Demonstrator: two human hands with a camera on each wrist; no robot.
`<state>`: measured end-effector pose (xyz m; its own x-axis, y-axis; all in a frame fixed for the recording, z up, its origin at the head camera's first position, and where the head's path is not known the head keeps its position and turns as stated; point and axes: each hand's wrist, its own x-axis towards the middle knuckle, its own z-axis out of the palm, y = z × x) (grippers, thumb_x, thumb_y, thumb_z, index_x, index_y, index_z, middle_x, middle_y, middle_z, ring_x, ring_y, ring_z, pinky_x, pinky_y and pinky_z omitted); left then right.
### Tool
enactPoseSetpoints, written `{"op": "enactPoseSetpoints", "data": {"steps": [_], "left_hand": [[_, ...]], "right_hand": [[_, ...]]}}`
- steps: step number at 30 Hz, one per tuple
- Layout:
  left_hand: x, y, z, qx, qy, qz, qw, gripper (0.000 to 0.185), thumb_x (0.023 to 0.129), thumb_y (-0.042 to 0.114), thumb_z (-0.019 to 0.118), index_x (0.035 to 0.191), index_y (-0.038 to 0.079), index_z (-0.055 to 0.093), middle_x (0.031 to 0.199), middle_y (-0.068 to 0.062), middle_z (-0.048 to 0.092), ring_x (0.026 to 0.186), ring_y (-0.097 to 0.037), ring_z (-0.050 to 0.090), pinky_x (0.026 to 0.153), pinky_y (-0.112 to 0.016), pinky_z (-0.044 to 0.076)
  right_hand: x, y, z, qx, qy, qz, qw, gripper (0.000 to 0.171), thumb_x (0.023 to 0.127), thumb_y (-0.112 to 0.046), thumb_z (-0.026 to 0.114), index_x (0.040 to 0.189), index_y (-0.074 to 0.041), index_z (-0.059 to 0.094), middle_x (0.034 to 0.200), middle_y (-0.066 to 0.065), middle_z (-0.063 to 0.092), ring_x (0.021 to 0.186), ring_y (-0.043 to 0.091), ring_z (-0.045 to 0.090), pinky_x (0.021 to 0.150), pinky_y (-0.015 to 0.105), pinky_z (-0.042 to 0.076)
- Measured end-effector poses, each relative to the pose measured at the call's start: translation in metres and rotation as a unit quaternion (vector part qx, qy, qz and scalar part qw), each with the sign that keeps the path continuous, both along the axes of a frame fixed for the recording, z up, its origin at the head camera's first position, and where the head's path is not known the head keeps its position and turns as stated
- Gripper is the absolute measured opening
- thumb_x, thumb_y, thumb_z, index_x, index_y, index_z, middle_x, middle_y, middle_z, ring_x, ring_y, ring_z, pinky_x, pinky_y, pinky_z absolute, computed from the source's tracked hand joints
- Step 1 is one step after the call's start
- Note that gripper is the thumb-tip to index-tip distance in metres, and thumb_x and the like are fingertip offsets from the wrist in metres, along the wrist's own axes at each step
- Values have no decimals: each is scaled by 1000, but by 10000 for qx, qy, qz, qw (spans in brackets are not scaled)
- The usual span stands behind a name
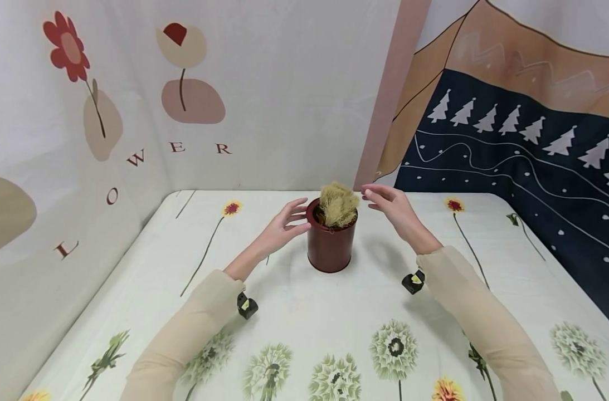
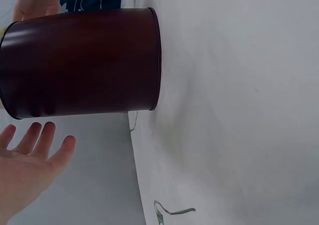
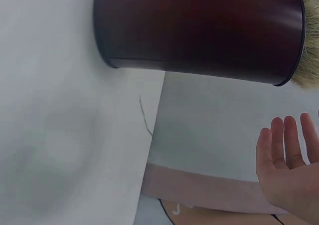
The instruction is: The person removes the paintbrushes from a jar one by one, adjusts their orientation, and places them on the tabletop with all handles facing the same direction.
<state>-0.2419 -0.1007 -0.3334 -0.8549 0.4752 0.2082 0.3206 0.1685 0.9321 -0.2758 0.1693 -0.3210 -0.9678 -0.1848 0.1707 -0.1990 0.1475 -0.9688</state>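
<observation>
Dandelion prints point(image 1: 335, 380) line the tabletop's point(image 1: 294, 306) near edge; a yellow-red flower print point(image 1: 231, 208) sits near each far corner. A pale cloth point(image 1: 294, 83) lettered "LOWER" hangs along the left and far edges, a navy tree print point(image 1: 485, 147) along the right.

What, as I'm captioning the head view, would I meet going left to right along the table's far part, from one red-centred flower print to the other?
Left flower print, left hand, dark red pot, right hand, right flower print.
</observation>
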Motion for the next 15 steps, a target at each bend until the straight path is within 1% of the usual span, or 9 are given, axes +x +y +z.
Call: {"op": "enactPoseSetpoints", "data": {"steps": [7, 11, 15], "left_hand": [[-2, 4, 1, -20, -55, -18, 10000, 58, 89, 10, 53, 138, 3, 23, 133, -20, 31, 119, -30, 34, 95, -39, 32], [-3, 5, -1, -7, -37, -38, 10000, 58, 89, 10, 53, 138, 4, 23, 134, -20, 30, 119, -30, 34, 95, -39, 31], [-4, 6, -2, -22, -7, -37, 10000, 58, 89, 9, 53, 138, 3, 23, 134, -19, 30, 119, -29, 34, 95, -39, 31]], "right_hand": [[-6, -10, 6, -125, -202, 165, 9996, 45, 88, -28, 55, 121, 2, 50, 118, 13, 51, 106, 22, 47, 88, 34, 40], [-9, -15, 8, 33, -350, 196, 9992, 47, 87, -31, 55, 122, 0, 50, 120, 11, 49, 109, 21, 45, 89, 34, 39], [-12, -19, 11, 239, -431, 203, 9986, 44, 86, -30, 57, 120, -2, 53, 120, 10, 50, 109, 20, 45, 89, 34, 39]]}}
